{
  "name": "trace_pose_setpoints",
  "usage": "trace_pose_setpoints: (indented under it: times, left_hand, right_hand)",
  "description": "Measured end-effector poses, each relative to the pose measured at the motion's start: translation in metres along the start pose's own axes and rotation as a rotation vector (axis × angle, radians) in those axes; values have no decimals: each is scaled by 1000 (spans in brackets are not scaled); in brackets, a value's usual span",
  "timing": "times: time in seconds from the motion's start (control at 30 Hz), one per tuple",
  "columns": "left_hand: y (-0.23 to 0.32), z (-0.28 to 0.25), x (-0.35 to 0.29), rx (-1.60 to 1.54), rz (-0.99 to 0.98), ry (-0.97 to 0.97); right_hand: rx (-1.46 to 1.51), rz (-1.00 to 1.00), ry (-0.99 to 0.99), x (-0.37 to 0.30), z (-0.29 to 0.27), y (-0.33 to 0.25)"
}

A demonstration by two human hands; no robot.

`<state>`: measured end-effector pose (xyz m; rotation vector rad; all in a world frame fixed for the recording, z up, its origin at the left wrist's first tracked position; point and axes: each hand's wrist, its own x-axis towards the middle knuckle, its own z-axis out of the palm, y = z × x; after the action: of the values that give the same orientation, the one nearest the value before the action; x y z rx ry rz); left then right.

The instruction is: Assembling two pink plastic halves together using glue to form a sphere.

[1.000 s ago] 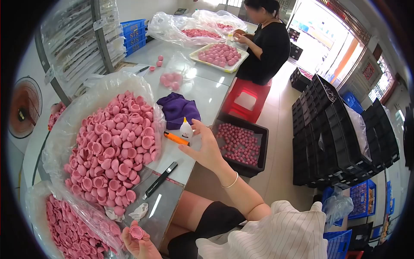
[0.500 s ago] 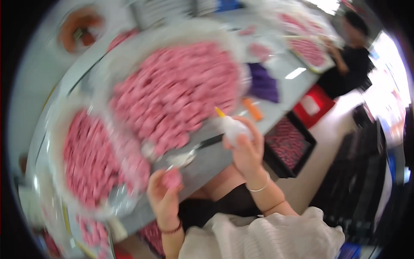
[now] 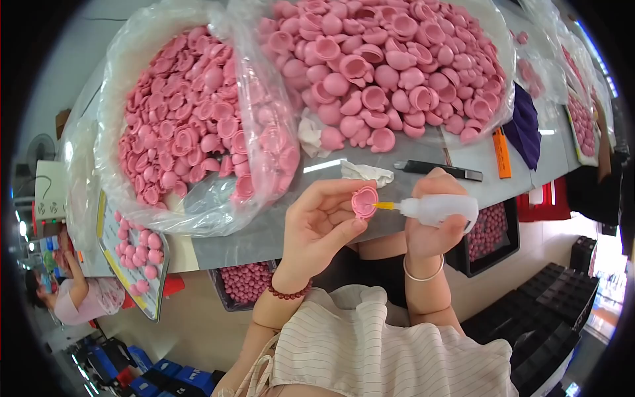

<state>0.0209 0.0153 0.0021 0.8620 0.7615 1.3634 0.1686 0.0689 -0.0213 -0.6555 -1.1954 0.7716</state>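
Across the glossy grey bench (image 3: pixel 228 246), the head view shows clear plastic bags (image 3: pixel 111 155) of hollow pink shells (image 3: pixel 390 66). Fingers of the left hand (image 3: pixel 319 231) pinch one small round pink shell (image 3: pixel 364 200); the right hand (image 3: pixel 426 233) grips a translucent white squeeze bottle (image 3: pixel 442 208), yellow nozzle (image 3: pixel 386 206) at the shell's hollow. Steady bracing and a light squeeze would serve best.

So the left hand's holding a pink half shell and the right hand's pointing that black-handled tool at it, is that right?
Not quite: in the head view, the right hand is pointing a white squeeze bottle at it; the black-handled tool lies on the table. The left hand is holding a pink half shell.
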Motion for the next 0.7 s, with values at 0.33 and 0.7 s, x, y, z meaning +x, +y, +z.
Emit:
trace_pose_setpoints:
  times: [0.33,0.7]
  left_hand:
    - [-1,3,2,34,4,3]
    - [-3,2,1,45,11,-4]
  right_hand:
    - [-84,-19,-59,4,-7,-10]
    - [-87,-3,-10,3,-7,-10]
